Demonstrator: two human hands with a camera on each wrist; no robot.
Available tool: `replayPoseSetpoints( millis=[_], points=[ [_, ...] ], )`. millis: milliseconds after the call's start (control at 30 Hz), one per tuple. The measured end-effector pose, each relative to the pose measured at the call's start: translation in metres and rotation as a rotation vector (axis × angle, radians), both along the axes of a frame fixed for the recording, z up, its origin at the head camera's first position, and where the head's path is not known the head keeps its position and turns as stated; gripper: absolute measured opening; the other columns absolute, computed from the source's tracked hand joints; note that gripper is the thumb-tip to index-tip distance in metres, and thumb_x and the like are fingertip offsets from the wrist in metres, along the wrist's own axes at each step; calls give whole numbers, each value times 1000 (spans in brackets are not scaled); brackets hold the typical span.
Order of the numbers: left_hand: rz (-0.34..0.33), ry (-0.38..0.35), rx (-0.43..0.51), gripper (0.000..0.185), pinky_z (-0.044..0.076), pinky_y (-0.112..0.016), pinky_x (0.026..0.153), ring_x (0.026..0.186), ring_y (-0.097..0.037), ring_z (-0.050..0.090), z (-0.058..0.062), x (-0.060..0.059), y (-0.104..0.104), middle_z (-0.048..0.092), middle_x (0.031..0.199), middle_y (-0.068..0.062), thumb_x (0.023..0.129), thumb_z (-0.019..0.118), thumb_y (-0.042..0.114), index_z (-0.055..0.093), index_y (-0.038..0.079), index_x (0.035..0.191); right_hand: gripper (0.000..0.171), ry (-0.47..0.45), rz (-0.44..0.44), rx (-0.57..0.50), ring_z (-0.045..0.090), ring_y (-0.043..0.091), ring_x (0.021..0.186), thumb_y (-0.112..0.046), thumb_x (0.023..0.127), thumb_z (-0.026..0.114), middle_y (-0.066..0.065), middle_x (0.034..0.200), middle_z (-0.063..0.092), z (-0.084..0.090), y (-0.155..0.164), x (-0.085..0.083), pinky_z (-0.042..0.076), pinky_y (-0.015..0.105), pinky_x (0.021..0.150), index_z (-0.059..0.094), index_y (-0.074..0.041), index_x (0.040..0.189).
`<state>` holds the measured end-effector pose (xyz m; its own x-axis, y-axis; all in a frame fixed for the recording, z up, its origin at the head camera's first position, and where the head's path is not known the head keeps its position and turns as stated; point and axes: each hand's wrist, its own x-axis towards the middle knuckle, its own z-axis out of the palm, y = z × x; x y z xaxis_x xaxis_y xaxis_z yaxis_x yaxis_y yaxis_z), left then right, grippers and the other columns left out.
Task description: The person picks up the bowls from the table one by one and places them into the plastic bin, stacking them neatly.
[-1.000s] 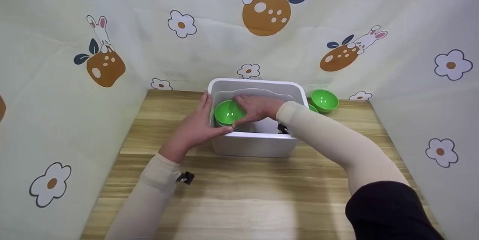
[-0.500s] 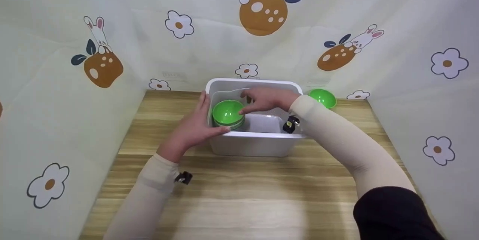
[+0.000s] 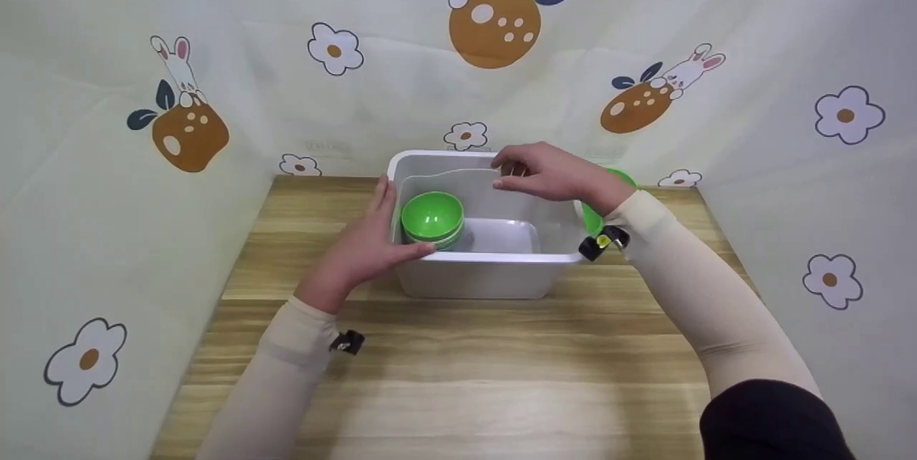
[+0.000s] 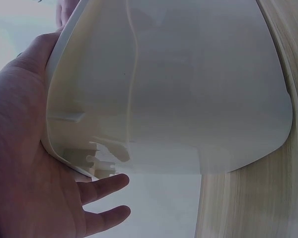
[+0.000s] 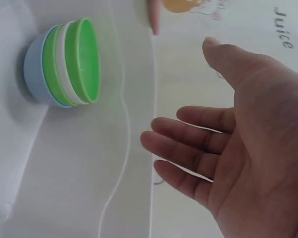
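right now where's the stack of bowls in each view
Head: the stack of bowls sits inside the white bin, at its left end, by the left hand.
Left wrist: not in it; only the bin's outer wall shows.
Right wrist: upper left, on the bin floor.
Shared landmark: the white bin.

I count one white bin (image 3: 473,281) on one wooden table (image 3: 458,374). Inside it sits one stack of bowls (image 3: 432,220); from my right wrist camera I make out four nested in it (two green, one white, one pale blue at the bottom). One more green bowl (image 3: 592,216) shows beside the bin, mostly hidden by the arm. Two hands are in view: one left hand (image 3: 365,248) and one right hand (image 3: 548,172).
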<state>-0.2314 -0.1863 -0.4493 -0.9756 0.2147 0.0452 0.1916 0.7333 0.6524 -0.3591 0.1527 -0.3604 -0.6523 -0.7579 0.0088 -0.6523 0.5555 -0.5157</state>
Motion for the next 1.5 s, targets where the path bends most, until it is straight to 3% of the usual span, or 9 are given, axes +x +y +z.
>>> replayPoseSetpoints(
  millis=[300,467,633,933,1167,1500],
  points=[
    [11,-7,-18,151,36,-74,121,162,-54,26,0,0,0,-11,186,-8,76,75,93,2,9,178,31,36,-139,-251,68,22,102,-29,111,72,7,112,78,-3,59,21,54,31,91,75,-7,134],
    [14,0,-16,152,38,-73,121,162,-54,27,0,-1,1,-10,186,-8,75,75,94,3,9,179,28,53,-207,-358,70,27,100,-17,110,72,18,117,78,-16,87,31,54,22,87,74,-2,134],
    [6,12,-30,151,36,-73,122,163,-53,23,0,-1,0,-12,185,-8,77,74,93,2,9,178,29,34,-289,-422,69,28,100,-19,110,72,16,119,78,-32,111,39,56,20,85,74,-1,133],
    [-2,12,-25,151,33,-71,124,165,-51,19,0,-1,0,-14,185,-8,77,74,94,1,8,178,26,39,-418,-440,67,19,101,-17,111,71,17,120,76,-61,137,48,55,18,84,74,0,131],
    [-4,27,-13,149,36,-69,124,163,-51,25,-1,-2,0,-10,186,-11,78,76,91,4,6,178,25,82,-466,-423,64,20,99,-5,109,69,25,113,73,-73,142,56,51,24,85,71,10,129],
    [-11,23,-10,149,32,-67,127,165,-48,21,-2,-2,0,-9,185,-13,79,75,91,4,4,177,31,73,-503,-389,66,24,108,-22,110,73,15,122,74,-101,158,48,53,27,87,72,-1,132]
  ],
)
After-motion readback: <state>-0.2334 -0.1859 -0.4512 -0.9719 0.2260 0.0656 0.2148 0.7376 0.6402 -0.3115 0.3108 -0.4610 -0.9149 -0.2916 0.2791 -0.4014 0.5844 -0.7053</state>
